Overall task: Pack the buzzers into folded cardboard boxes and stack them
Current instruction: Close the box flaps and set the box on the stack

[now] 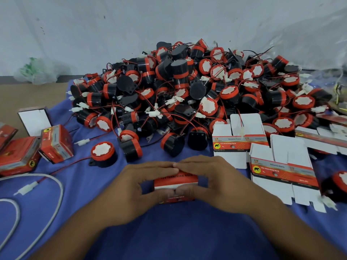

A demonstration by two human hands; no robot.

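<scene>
Your left hand (135, 186) and right hand (216, 182) both curl round one small red box (176, 180), fingertips meeting along its top and thumbs on its near side, low over the blue cloth (169, 231) just before the heap of buzzers (187, 91).

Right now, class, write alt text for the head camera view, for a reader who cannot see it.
The left hand and right hand grip a small red cardboard box over a blue cloth. Behind it lies a big pile of black-and-red wired buzzers, with flat unfolded boxes on the right and closed boxes on the left.
</scene>
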